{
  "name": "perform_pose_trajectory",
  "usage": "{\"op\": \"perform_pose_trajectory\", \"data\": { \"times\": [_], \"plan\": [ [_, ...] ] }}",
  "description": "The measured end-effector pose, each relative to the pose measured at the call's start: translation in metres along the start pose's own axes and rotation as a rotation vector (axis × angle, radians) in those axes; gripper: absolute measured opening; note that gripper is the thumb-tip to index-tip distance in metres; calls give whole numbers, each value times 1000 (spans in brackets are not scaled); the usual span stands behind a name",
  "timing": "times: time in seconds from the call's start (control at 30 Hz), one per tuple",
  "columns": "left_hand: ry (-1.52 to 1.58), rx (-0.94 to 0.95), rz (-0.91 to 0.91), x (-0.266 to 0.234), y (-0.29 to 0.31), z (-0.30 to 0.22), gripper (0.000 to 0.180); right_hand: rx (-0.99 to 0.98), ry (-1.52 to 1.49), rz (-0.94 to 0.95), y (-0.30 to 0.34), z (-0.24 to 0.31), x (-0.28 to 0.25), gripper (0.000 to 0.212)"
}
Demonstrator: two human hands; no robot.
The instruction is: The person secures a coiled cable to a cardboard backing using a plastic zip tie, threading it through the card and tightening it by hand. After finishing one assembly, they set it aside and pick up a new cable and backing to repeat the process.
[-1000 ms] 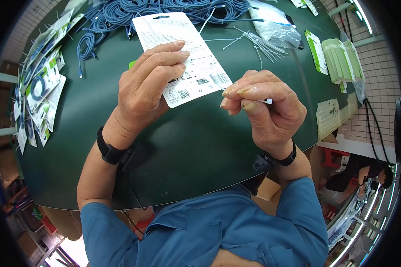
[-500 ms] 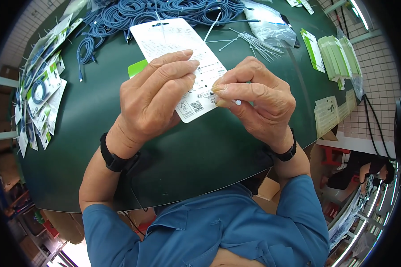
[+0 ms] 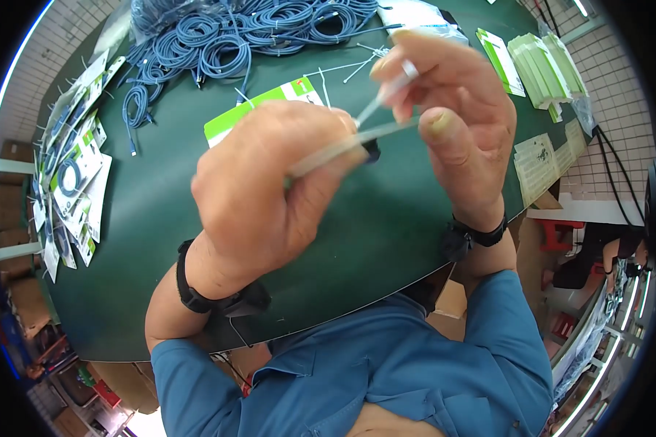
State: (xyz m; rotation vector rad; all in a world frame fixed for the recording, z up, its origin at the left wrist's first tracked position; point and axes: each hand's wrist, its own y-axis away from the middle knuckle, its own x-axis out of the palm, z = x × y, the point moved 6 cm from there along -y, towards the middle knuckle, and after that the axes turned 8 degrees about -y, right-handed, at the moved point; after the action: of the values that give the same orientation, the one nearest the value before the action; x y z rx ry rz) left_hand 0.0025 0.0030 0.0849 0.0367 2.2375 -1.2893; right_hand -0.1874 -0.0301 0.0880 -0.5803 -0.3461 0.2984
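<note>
The left hand (image 3: 259,178) is closed, its fingers grasping a thin pale card (image 3: 342,146) turned nearly edge-on and blurred, in the middle of the table (image 3: 372,233); something dark shows just beneath the card. The right hand (image 3: 470,109) is half open, its thumb near the card's right end and its fingers bent around a white plastic tie (image 3: 407,71); blur hides how firmly, so one cannot tell whether they grip it. Whether the tie passes through the card is equally unclear. As for progress, the packs of carded cable (image 3: 69,177) fanned out at the left look finished, while much appears left: a big heap of blue cable coils (image 3: 186,51) lies uncarded at the far side, with loose ties (image 3: 361,67) just to its right and a stack of pale green-edged cards (image 3: 536,69) at the far right. Another green and white card (image 3: 233,116) lies flat, partly behind the left hand. Print shows on the packs and on a yellowish sheet (image 3: 539,169) at the right, but all too small to read; the edge-on card shows no legible face.
</note>
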Motion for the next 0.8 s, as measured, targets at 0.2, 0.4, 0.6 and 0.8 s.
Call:
{"op": "perform_pose_trajectory", "data": {
  "times": [0.2,0.4,0.6,0.8],
  "plan": [
    [439,-525,-166,8,-2,46,16,-463,752,52,9,10,3,29],
    [763,-793,-168,35,17,76,19,-570,1042,246,13,-3,27,39],
    [869,-833,-116,47,26,74,20,-599,1047,302,18,-25,28,40],
    [874,-784,-47,47,27,61,20,-617,999,235,21,-29,21,35]
  ]
}}
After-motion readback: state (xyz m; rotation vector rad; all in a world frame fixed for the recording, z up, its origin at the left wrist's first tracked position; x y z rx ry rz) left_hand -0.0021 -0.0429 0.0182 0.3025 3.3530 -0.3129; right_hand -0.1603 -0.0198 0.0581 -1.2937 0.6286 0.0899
